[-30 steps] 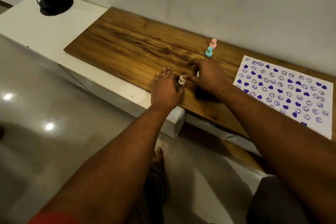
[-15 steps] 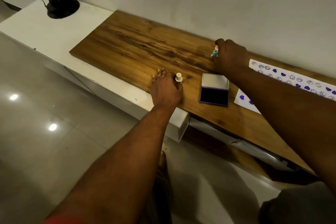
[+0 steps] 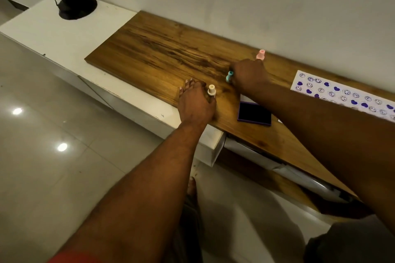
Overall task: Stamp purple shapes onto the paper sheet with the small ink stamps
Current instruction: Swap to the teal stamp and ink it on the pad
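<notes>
Left hand lies palm down on the wooden bench near its front edge, fingers spread flat toward the far side; a cream stamp stands upright right at its thumb side, touching or nearly touching the hand, but whether the grip actually closes on it cannot be told from this angle. Right hand is reached farther back across the bench, fingers curled together around a blue stamp, only the stamp's left part peeking out past the fingers, so the grip is clamped on it. Pink stamp stands upright by the wall, just behind the right hand's knuckles, not held. Open purple ink pad lies flat on the bench between the two forearms, near the front edge, dark ink face up, its lid mostly hidden under the right forearm. Blue stamp sits beyond the pad, toward the wall and slightly left of it, apart from it. Paper sheet lies flat on the right of the bench, well apart from both hands, covered in purple hearts and smiley rings; its near part is hidden by the right forearm. Dark lamp base stands on the white cabinet top far left. Glossy tiled floor below.
</notes>
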Available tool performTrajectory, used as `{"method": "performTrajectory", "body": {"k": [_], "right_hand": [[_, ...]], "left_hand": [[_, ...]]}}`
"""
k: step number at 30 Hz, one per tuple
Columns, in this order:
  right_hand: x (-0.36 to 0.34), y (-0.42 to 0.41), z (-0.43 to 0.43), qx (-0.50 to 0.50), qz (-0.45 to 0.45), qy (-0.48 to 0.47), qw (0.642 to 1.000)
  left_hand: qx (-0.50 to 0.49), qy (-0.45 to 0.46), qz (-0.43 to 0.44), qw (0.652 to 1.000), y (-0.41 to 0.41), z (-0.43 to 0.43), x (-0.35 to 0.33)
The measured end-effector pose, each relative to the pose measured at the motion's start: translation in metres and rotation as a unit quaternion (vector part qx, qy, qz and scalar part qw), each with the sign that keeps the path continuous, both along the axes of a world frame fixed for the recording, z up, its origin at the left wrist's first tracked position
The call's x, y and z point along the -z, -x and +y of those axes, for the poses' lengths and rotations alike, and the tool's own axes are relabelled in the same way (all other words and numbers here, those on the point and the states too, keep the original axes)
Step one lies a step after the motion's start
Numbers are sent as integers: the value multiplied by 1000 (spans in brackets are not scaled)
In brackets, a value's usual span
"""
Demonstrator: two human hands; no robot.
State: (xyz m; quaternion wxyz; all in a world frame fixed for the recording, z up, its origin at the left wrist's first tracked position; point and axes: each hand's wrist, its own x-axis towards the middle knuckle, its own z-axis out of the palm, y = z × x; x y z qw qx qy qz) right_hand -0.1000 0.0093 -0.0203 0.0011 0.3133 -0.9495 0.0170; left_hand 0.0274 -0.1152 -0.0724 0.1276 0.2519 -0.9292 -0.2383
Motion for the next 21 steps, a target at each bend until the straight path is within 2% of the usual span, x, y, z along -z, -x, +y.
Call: {"method": "performTrajectory", "body": {"k": [17, 21], "right_hand": [[4, -90, 30, -69, -53, -70, 994], [6, -96, 43, -61, -62, -60, 994]], "left_hand": [[19, 4, -25, 999, -37, -5, -17], [97, 52, -22, 994, -43, 4, -14]]}}
